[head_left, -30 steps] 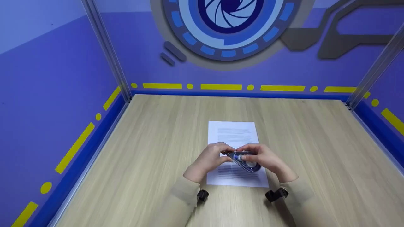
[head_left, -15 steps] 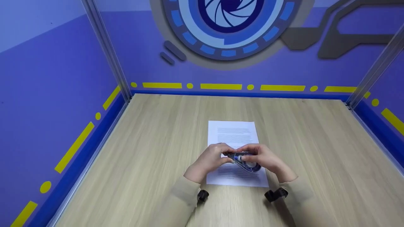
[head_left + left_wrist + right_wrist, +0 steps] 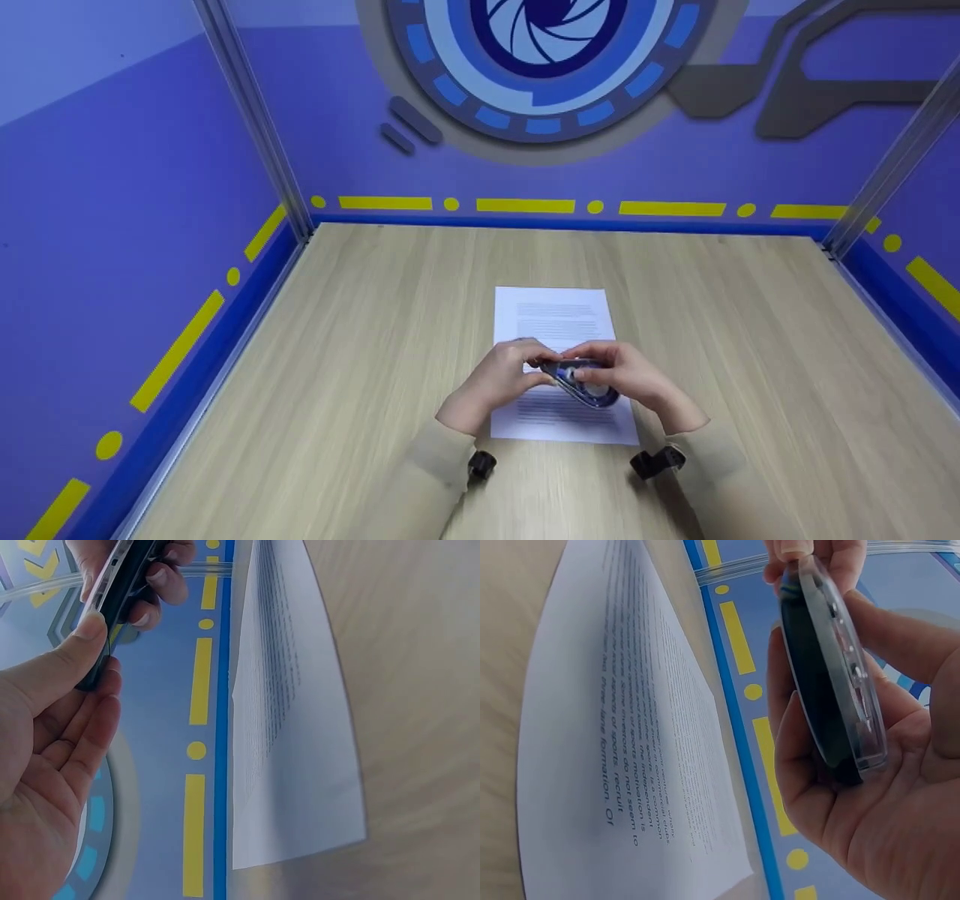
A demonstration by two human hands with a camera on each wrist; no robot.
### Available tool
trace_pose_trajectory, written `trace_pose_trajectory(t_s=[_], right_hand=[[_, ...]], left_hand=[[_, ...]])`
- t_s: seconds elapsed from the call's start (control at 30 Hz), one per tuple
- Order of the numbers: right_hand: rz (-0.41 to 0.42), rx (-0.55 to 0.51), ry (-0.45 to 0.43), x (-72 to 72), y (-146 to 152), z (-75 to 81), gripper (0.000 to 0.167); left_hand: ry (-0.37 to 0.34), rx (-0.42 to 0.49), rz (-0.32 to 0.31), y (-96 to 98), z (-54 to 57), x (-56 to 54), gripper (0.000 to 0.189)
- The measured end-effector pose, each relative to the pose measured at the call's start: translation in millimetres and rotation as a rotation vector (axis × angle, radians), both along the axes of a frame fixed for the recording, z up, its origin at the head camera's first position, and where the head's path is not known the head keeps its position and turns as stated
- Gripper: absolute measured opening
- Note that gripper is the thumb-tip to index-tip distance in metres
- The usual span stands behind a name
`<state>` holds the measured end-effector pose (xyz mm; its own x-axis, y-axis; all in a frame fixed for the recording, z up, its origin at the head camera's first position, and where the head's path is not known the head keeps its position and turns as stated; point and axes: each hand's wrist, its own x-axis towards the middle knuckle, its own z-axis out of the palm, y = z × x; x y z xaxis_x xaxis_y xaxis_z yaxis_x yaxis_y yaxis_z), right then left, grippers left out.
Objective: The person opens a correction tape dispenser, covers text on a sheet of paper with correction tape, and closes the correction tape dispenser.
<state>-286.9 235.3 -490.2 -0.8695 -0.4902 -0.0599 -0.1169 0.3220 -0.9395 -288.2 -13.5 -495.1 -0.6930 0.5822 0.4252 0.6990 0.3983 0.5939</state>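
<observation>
A correction tape dispenser with a dark, teardrop-shaped body and a clear side is held above a printed sheet of paper. My left hand pinches its narrow end between thumb and fingers. My right hand grips the wide end, thumb on the clear side. In the left wrist view the dispenser appears edge-on, its narrow end between my left thumb and fingers. The right wrist view shows the dispenser tilted in my right hand. Fingers hide the very tip.
The paper lies flat on a light wooden table, partly covered by the hands. Blue-purple panels with yellow marks enclose the table at the back and sides. Metal posts stand at the rear corners. Black wrist devices sit below both hands.
</observation>
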Motion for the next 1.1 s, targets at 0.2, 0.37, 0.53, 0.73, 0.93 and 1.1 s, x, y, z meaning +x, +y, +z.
trace_pose_trajectory(t_s=[0.2, 0.37, 0.53, 0.73, 0.93, 1.1], right_hand=[[-0.004, 0.024, 0.070, 0.6, -0.9, -0.1, 0.038], [-0.006, 0.029, 0.190, 1.1, -1.6, -0.1, 0.036], [-0.023, 0.061, 0.382, 5.0, -6.2, 1.8, 0.047], [-0.104, 0.214, 0.554, 11.5, -13.5, 3.2, 0.060], [-0.131, 0.286, 0.630, 13.4, -15.7, 2.7, 0.060], [-0.119, 0.314, 0.645, 12.8, -15.5, 2.7, 0.055]], left_hand=[[0.009, 0.042, 0.006, -2.2, -0.6, -1.7, 0.032], [0.008, 0.072, 0.017, -3.9, -1.9, -3.1, 0.033], [0.007, 0.088, 0.047, -4.7, -1.7, -4.1, 0.033], [0.002, 0.085, 0.082, -4.9, -1.3, -4.5, 0.033], [-0.015, 0.085, 0.100, -4.3, -3.5, -3.6, 0.033], [-0.044, 0.090, 0.097, -3.3, -5.3, -4.4, 0.033]])
